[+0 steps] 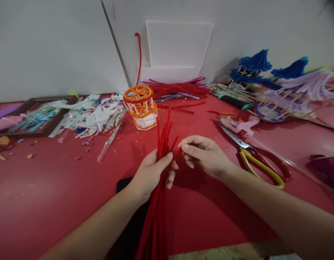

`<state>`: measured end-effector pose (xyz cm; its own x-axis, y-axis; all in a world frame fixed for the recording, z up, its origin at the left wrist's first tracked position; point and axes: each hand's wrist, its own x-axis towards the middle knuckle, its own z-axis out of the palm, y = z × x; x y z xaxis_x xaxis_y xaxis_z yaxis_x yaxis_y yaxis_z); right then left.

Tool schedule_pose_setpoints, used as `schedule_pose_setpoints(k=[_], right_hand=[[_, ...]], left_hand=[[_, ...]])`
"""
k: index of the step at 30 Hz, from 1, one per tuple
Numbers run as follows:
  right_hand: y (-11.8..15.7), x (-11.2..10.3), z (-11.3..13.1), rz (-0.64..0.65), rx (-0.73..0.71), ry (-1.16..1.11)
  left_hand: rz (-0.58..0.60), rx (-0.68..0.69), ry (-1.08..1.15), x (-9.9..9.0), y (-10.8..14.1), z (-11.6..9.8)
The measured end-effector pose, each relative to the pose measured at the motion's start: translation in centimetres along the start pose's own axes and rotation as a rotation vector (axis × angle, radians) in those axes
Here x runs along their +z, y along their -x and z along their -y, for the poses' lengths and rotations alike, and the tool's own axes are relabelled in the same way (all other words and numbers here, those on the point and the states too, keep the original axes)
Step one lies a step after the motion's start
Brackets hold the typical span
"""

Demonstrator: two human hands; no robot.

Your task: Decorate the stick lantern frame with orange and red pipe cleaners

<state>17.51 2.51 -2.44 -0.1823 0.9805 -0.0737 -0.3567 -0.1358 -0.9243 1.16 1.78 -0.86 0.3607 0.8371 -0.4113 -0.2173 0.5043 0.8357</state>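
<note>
Clutching red pipe cleaners (154,202) (a loose bundle) — that's the left hand (152,169). The right hand (203,155) pinches one strand (177,151).

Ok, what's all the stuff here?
stems: many, red, middle
more stems: many, mostly red, back
tower: one, orange and white, middle
boards: some, white, back
scraps: many, mostly white, left
frame: one, brown, far left
glue gun: one, pink, right
scissors: one, red and yellow, right
models: several, blue and lilac, far right
handle: one, black and green, right
sticks: many, beige, right
slab: one, black, bottom
table: one, red, underneath
left hand: one, bare, holding stems
right hand: one, bare, by stems
</note>
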Motion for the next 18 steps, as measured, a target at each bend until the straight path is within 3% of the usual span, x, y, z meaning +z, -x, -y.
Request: schedule_pose_setpoints(k=[5,9,12,15,18], right_hand=[[0.4,0.5,-0.3,0.106,-0.055,0.106],[0.6,0.3,-0.5,0.047,-0.122,0.231],[1.0,0.1,-0.3,-0.065,-0.372,0.579],[1.5,0.1,0.1,-0.098,-0.672,0.973],[1.7,0.3,0.2,-0.103,-0.818,1.134]], left_hand=[[0.026,0.031,-0.001,0.0,0.1,-0.3],[0.003,0.047,-0.02,0.0,0.2,-0.3],[-0.053,0.088,-0.052,0.0,0.1,-0.2],[-0.118,0.178,-0.146,-0.1,0.2,0.1],[-0.179,0.254,-0.275,0.0,0.3,0.1]])
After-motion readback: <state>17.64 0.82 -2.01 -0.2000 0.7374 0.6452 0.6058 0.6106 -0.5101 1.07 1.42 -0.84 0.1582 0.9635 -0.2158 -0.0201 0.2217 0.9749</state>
